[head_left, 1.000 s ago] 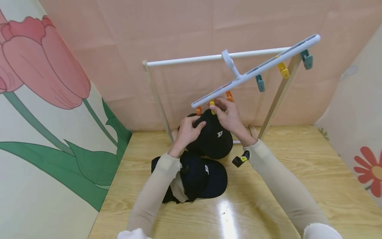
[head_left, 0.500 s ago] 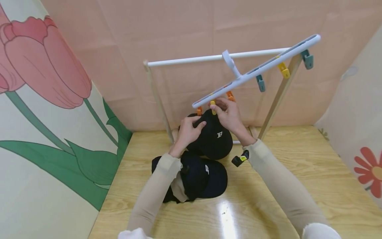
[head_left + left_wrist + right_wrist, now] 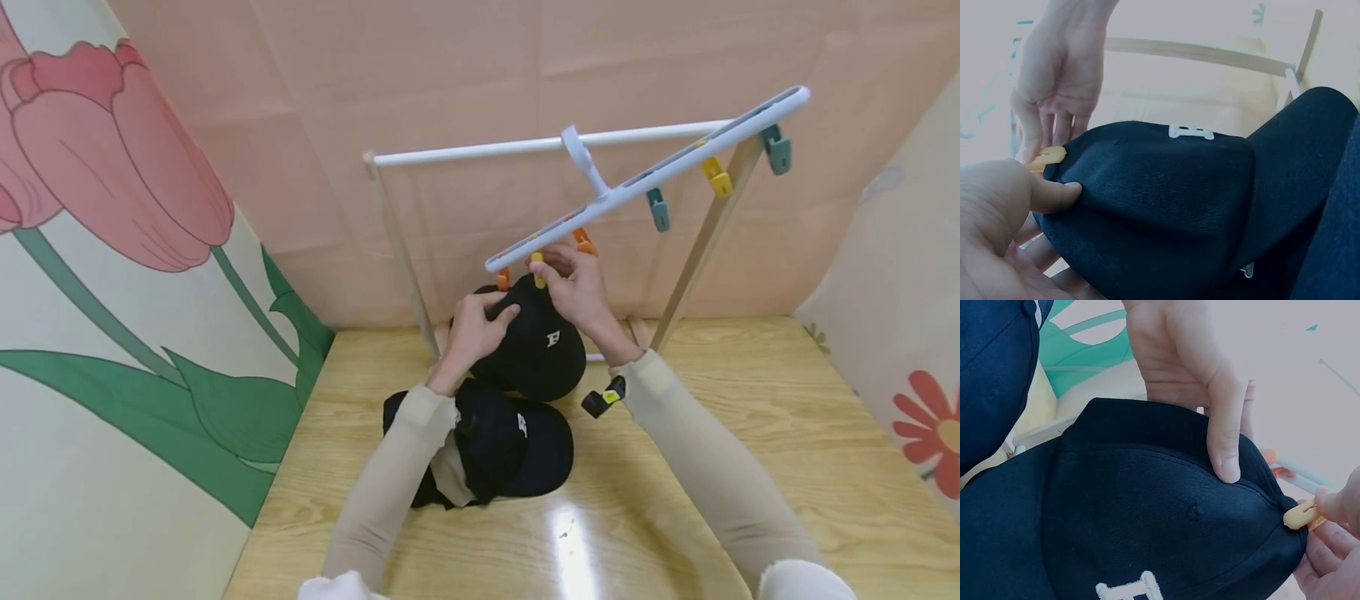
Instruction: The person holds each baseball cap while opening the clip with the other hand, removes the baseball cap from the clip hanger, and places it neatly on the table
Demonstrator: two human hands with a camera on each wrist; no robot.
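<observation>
A black baseball cap (image 3: 536, 358) with a white letter on its front hangs beneath the left end of a pale clip hanger (image 3: 660, 172). My left hand (image 3: 477, 329) pinches the cap's fabric, thumb on the outside and fingers behind. With thumb and fingers, my right hand (image 3: 581, 290) pinches a yellow clip (image 3: 1302, 515) from the hanger. In both wrist views the clip's tip overlaps the fold at the cap's top edge. An orange clip (image 3: 503, 279) sits just left of it, close to the cap.
The hanger hooks over the white bar (image 3: 480, 152) of a wooden-legged rack (image 3: 705, 246). Another orange clip (image 3: 584, 242), teal clips (image 3: 658, 210) and a second yellow clip (image 3: 717, 177) hang along it. More dark caps (image 3: 536, 458) lie on the wooden table (image 3: 675, 533) under my left forearm.
</observation>
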